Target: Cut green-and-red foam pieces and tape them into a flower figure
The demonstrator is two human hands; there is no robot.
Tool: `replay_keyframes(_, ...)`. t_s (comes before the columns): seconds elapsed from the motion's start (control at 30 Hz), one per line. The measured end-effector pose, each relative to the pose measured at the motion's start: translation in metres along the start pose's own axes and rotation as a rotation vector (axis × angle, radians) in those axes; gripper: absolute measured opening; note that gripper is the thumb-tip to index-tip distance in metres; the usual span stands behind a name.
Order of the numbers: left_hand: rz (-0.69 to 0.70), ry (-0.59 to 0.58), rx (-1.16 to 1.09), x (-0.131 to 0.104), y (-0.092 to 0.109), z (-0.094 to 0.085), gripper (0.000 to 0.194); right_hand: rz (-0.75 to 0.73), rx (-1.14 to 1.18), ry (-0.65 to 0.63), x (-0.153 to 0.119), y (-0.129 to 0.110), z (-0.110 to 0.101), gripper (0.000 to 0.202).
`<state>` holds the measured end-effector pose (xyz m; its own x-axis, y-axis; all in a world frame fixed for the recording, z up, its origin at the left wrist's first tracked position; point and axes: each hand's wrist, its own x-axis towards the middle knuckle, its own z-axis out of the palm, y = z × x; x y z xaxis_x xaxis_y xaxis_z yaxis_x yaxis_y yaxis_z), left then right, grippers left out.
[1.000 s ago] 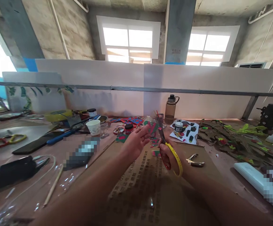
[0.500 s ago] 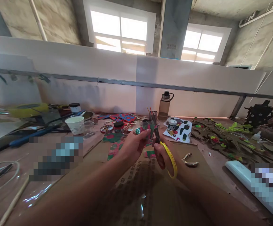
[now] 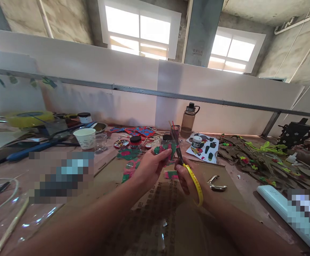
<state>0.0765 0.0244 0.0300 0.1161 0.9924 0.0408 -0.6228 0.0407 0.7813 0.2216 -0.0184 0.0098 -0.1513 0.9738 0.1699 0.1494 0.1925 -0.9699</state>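
Note:
My left hand (image 3: 151, 165) pinches a green and pink painted piece (image 3: 165, 149) between thumb and fingers, above the cardboard sheet (image 3: 112, 206). My right hand (image 3: 188, 177) is closed on the yellow handles of a pair of scissors (image 3: 194, 183). The dark blades point up and away, right beside the held piece; whether they touch it cannot be told. Other green and pink pieces (image 3: 129, 154) lie just beyond the left hand, and a small one (image 3: 171, 175) lies between the hands. Metal pliers (image 3: 217, 184) rest on the cardboard to the right.
A paper cup (image 3: 84, 138), a red paint jar (image 3: 136, 142) and a water bottle (image 3: 188, 121) stand at the back. A white jar (image 3: 196, 141) sits on a painted sheet (image 3: 209, 153). Brown craft pieces (image 3: 240, 156) and a pale long case (image 3: 274, 202) are at the right.
The held green and pink piece has turned and shows more of its face. The scissors remain in my right hand close to it. The view has shifted slightly.

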Motion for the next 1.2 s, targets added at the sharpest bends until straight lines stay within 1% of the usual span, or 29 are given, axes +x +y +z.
replay_keyframes(0.23, 0.008, 0.024, 0.015, 0.001, 0.001, -0.006, 0.034, -0.007, -0.052, -0.011, -0.001, -0.006, -0.001, 0.035)
replay_keyframes(0.37, 0.001, 0.052, 0.031, -0.001, 0.004, -0.005, 0.036, -0.082, -0.176, -0.014, 0.000, -0.006, -0.005, 0.032)
replay_keyframes(0.47, 0.016, 0.049, 0.039, -0.003, 0.007, -0.003, 0.035, -0.110, -0.258, -0.014, 0.001, -0.006, -0.008, 0.032)
replay_keyframes(0.53, 0.024, 0.039, 0.057, -0.004, 0.008, -0.003, 0.035, -0.118, -0.264, -0.019, 0.002, -0.006, -0.008, 0.033)
replay_keyframes(0.67, 0.041, 0.045, 0.080, -0.004, 0.008, -0.004, 0.036, -0.140, -0.256, -0.012, 0.003, -0.006, -0.009, 0.026)
replay_keyframes(0.83, 0.053, 0.044, 0.040, -0.002, 0.008, -0.006, 0.036, -0.172, -0.317, -0.010, 0.005, -0.004, -0.010, 0.020)
replay_keyframes(0.9, 0.051, 0.052, 0.024, -0.001, 0.008, -0.005, 0.036, -0.168, -0.302, -0.019, 0.006, -0.001, -0.010, 0.019)
replay_keyframes(1.03, 0.058, 0.070, 0.022, -0.001, 0.007, -0.004, 0.035, -0.113, -0.214, -0.058, 0.006, 0.004, -0.010, 0.022)
replay_keyframes(1.1, 0.057, 0.066, 0.017, -0.002, 0.006, -0.003, 0.034, -0.116, -0.217, -0.050, 0.006, 0.002, -0.009, 0.026)
replay_keyframes(1.2, 0.057, 0.053, 0.010, -0.004, 0.006, -0.001, 0.033, -0.125, -0.244, -0.039, 0.005, -0.003, -0.009, 0.026)
